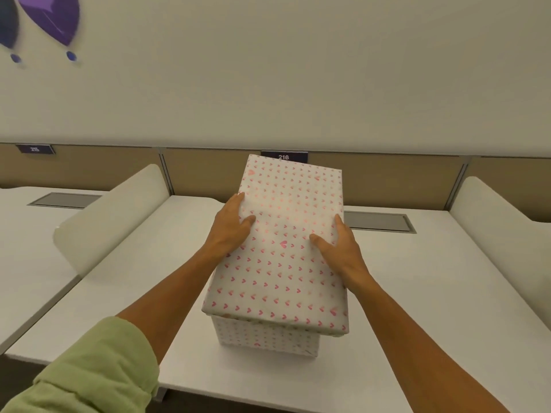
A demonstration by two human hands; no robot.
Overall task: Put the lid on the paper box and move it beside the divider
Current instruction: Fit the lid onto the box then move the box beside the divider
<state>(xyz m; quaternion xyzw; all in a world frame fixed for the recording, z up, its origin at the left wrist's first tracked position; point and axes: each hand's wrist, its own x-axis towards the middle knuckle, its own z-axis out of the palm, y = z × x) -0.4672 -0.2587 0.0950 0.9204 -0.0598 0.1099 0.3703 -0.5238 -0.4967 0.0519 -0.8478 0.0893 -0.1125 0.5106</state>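
Note:
A white lid (283, 257) printed with small pink hearts lies over the matching paper box (265, 338), which stands on the white desk (417, 308). The lid sits slightly skewed, its near right corner overhanging the box. My left hand (231, 226) grips the lid's left edge, thumb on top. My right hand (340, 245) grips the right edge the same way. A white rounded divider (113, 219) rises to the left of the box, some way off. Most of the box is hidden under the lid.
A second white divider (501, 222) stands on the right. A grey cable hatch (378, 222) is set into the desk behind the box. A tan partition with the label 216 (283, 156) closes the back. Another desk lies beyond the left divider.

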